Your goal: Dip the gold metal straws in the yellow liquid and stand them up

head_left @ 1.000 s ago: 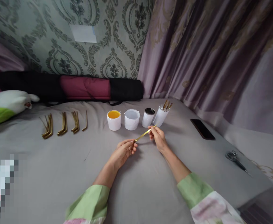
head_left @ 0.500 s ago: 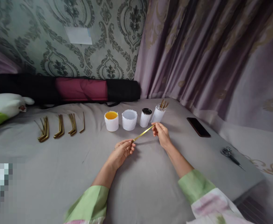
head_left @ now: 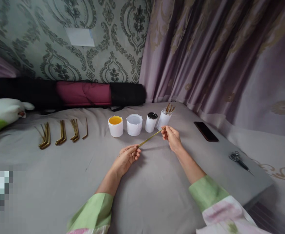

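A thin gold strip (head_left: pixel 150 138) stretches slantwise between my two hands above the grey cloth. My left hand (head_left: pixel 128 157) is closed on its lower end, thumb on top. At the upper end, my right hand (head_left: pixel 172 137) pinches the strip between thumb and fingers. Just behind it stands a tall white container (head_left: pixel 163 121) with several thin brown sticks (head_left: pixel 169 107). To its left are a white container with a dark top (head_left: pixel 151 124), a white tub (head_left: pixel 134 127) with a pale inside, and another white tub (head_left: pixel 116 130) with yellow inside.
Bent gold-brown stems lie in bundles (head_left: pixel 44 138) on the left, one single stem (head_left: pixel 85 129) beside them. A phone (head_left: pixel 206 131) and scissors (head_left: pixel 240 162) lie right. Behind are a black and maroon bag (head_left: pixel 84 93), a plush toy (head_left: pixel 6 112) and a curtain (head_left: pixel 193 58).
My right hand has moved a little to the right, away from my left hand, and more of the strip spans between them. The strip now shows a narrower, duller side.
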Demonstrator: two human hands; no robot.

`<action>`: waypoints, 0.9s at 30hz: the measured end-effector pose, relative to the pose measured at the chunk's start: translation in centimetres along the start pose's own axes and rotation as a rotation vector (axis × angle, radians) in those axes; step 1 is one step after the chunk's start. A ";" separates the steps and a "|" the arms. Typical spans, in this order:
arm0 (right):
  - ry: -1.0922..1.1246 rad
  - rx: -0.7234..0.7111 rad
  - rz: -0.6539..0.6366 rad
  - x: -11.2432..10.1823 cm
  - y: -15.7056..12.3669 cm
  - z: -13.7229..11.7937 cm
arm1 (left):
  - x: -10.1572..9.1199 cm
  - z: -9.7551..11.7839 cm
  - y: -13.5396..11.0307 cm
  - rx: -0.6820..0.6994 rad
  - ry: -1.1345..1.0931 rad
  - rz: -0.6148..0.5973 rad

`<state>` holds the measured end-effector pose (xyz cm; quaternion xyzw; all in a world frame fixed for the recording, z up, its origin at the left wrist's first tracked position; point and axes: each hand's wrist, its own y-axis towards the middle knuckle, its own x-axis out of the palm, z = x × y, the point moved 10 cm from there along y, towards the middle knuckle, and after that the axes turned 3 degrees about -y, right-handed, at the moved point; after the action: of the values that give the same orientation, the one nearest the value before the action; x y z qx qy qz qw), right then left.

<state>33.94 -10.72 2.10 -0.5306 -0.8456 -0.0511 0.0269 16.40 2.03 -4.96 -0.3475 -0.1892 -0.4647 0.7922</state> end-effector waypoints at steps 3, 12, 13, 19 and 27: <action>-0.012 0.003 -0.008 0.1 -0.2 -0.4 | 0.0 0.1 0.0 0.004 0.001 0.003; -0.035 -0.016 -0.013 0.3 -0.3 -1.0 | 0.0 0.0 0.0 0.003 -0.005 0.004; -0.037 -0.023 -0.016 0.3 -0.4 -1.1 | 0.0 0.0 0.0 0.001 -0.005 0.008; -0.051 -0.056 -0.024 0.2 -0.2 -1.2 | -0.1 -0.1 0.1 -0.002 -0.010 0.005; -0.061 -0.067 -0.002 -0.1 -0.1 -1.2 | -0.1 -0.1 0.2 -0.002 -0.013 0.000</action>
<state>33.85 -11.04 3.32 -0.5316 -0.8445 -0.0634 -0.0167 16.48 2.09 -5.18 -0.3514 -0.1940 -0.4625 0.7906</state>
